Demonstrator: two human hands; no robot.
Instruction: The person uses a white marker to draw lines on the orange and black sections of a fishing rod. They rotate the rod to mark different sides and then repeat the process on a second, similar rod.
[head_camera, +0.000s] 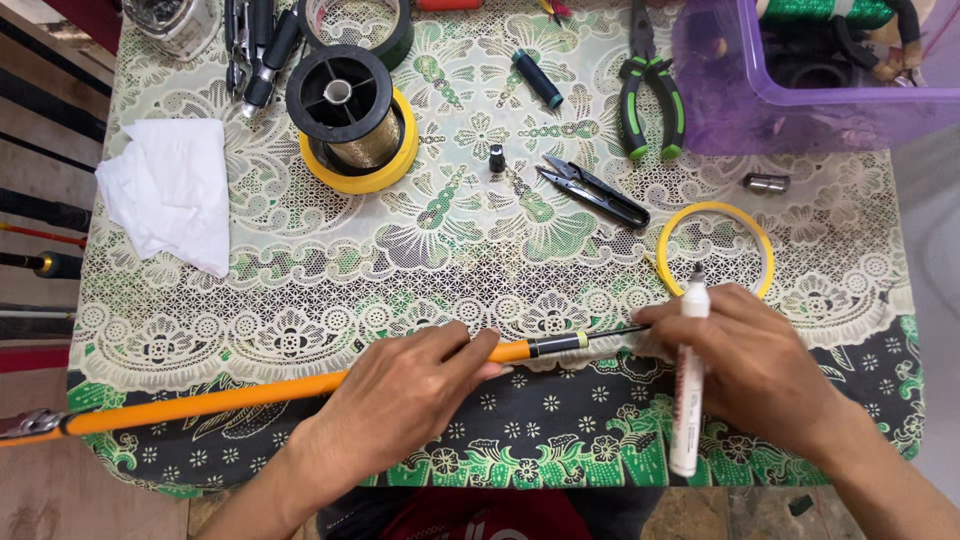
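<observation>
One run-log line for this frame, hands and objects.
left hand: grips orange rod | right hand: holds white marker, pinches rod tip | nearby: yellow tape ring, snips

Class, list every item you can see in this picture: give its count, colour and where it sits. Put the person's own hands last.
Rod: one, orange with a black tip section, across the table's near edge.
Marker: one, white, near right.
Tape ring: one, yellow, thin, right of centre.
Thread snips: one, black, centre.
Pliers: one, green and black handles, far centre.
Spool: one, black, with gold thread, on a yellow roll, far left.
Cloth: one, white, crumpled, left.
Tub: one, clear purple, far right.
Tablecloth: one, green and white lace pattern.
Left hand: grips the rod.
Right hand: holds the marker, fingers at the rod's tip.
</observation>
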